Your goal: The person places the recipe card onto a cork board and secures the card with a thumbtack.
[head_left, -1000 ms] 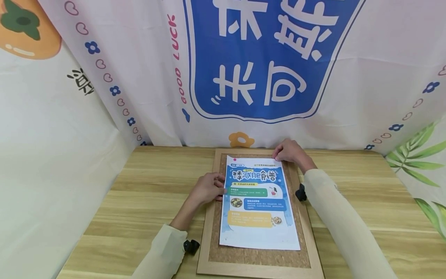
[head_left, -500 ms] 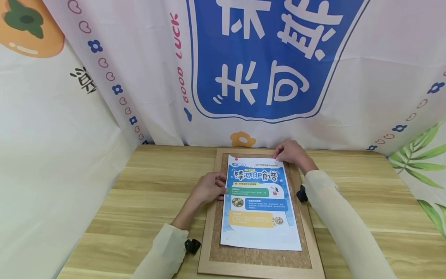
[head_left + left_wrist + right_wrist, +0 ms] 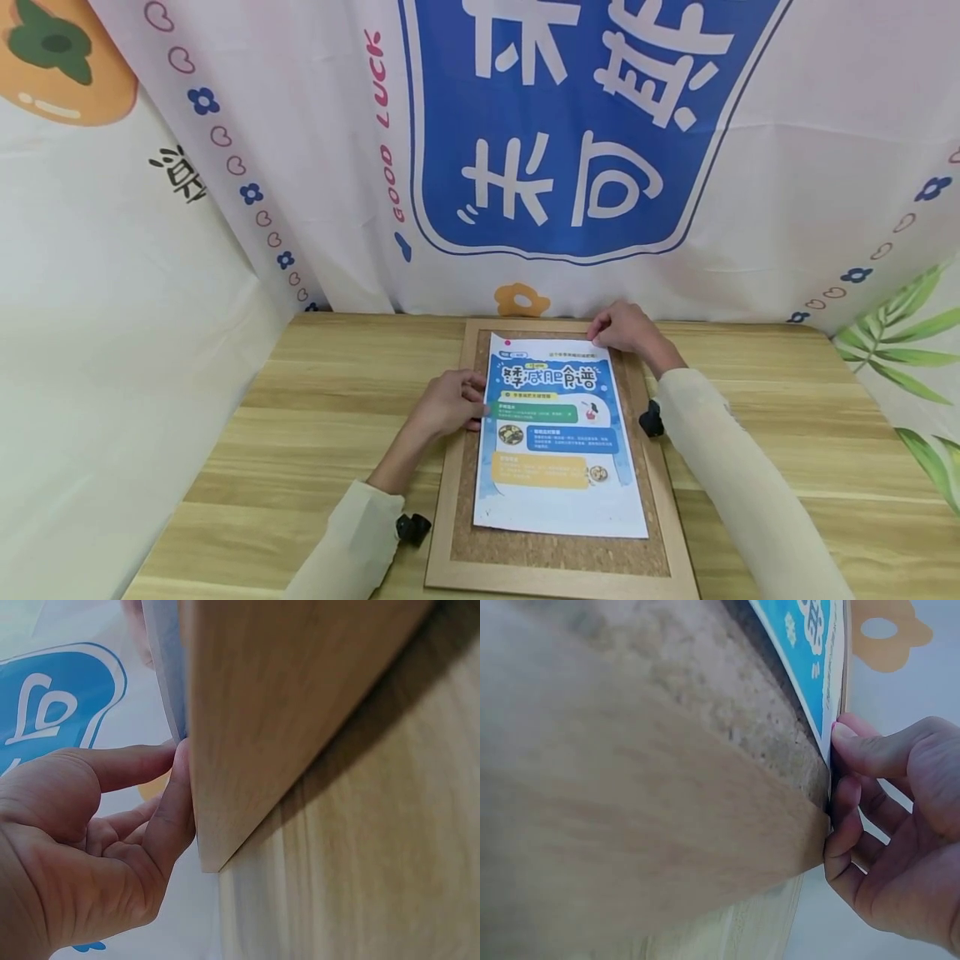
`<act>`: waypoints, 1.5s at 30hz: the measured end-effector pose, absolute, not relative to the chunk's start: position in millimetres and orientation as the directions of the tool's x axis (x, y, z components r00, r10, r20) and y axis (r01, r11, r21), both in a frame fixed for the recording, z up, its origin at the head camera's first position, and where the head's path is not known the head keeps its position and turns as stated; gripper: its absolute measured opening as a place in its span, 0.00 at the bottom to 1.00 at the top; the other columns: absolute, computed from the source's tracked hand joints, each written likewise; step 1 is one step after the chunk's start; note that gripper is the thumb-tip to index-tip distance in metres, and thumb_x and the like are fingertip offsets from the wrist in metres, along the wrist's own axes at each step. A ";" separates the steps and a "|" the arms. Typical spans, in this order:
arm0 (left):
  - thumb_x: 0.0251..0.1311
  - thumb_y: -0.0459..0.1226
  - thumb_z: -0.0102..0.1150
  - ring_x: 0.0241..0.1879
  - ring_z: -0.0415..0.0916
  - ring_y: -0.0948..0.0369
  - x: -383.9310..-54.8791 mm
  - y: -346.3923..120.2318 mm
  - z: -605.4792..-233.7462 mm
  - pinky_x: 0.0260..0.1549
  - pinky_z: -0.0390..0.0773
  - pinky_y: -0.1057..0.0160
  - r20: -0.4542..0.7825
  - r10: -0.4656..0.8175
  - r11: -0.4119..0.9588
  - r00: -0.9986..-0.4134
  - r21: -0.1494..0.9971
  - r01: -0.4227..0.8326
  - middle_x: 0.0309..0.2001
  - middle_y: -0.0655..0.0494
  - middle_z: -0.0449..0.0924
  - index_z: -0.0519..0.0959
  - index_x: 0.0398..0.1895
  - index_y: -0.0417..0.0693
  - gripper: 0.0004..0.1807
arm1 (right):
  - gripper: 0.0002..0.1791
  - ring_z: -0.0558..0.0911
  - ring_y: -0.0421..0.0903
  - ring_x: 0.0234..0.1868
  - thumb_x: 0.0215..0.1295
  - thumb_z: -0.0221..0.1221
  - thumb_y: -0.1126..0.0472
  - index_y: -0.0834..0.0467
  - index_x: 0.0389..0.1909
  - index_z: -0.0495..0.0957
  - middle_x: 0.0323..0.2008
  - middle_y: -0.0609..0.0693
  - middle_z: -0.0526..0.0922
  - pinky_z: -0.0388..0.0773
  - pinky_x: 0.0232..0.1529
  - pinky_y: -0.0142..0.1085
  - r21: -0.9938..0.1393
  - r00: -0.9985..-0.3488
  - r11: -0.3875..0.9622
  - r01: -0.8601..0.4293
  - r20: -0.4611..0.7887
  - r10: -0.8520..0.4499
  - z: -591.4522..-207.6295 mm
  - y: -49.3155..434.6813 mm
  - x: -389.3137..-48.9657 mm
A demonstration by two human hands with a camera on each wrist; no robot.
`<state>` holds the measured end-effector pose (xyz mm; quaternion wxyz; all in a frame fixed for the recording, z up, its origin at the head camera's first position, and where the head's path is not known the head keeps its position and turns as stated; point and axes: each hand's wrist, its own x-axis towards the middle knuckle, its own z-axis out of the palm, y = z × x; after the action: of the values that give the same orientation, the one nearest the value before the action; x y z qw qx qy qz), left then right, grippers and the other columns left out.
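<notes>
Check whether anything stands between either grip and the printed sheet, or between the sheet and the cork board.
Nothing visible does. The left grip meets the printed sheet at its left edge, the right grip at its top right corner. The sheet lies over the cork board, no object showing between; its underside is hidden.

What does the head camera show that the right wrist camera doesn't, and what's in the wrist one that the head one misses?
Only the head view shows the left hand at the poster's left edge, the red dot near its top-left corner, and its lower panels.

Only the right wrist view shows the palm side of the right hand and the dark gap under the poster's edge.

Both show that hand at the poster, the cork, the wooden frame and the orange flower.
</notes>
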<state>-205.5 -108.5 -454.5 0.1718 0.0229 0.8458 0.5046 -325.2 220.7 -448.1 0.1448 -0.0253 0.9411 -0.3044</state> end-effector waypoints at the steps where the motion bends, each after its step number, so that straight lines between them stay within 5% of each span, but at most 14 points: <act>1: 0.65 0.25 0.69 0.32 0.87 0.57 -205.0 -108.8 -454.2 0.30 0.91 0.62 -0.266 0.212 0.491 -0.940 0.861 -0.133 0.43 0.43 0.88 0.80 0.62 0.36 0.22 | 0.06 0.78 0.56 0.55 0.72 0.65 0.66 0.57 0.43 0.90 0.49 0.58 0.89 0.78 0.58 0.47 -0.584 -0.957 0.811 0.034 -0.254 -0.143 -448.2 220.8 -324.7; 13: 0.66 0.25 0.69 0.33 0.88 0.56 -203.8 -109.7 -452.4 0.30 0.92 0.62 -0.272 0.219 0.498 -0.937 0.857 -0.132 0.44 0.42 0.88 0.79 0.63 0.34 0.23 | 0.08 0.78 0.59 0.56 0.73 0.63 0.67 0.58 0.46 0.90 0.50 0.60 0.89 0.79 0.62 0.53 -0.605 -0.958 0.793 -0.070 -0.180 -0.221 -449.6 224.1 -316.7; 45: 0.66 0.25 0.69 0.34 0.87 0.56 -204.2 -108.9 -454.2 0.31 0.91 0.62 -0.274 0.211 0.496 -0.938 0.857 -0.139 0.45 0.42 0.88 0.79 0.64 0.36 0.23 | 0.14 0.81 0.53 0.49 0.72 0.66 0.64 0.60 0.57 0.85 0.48 0.56 0.87 0.82 0.56 0.45 -0.643 -0.945 0.746 -0.172 -0.107 -0.309 -451.8 249.9 -258.8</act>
<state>-204.2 -108.9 -454.2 0.1744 0.0212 0.8470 0.5017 -258.8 249.9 -451.8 0.1036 -0.1295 0.9286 -0.3318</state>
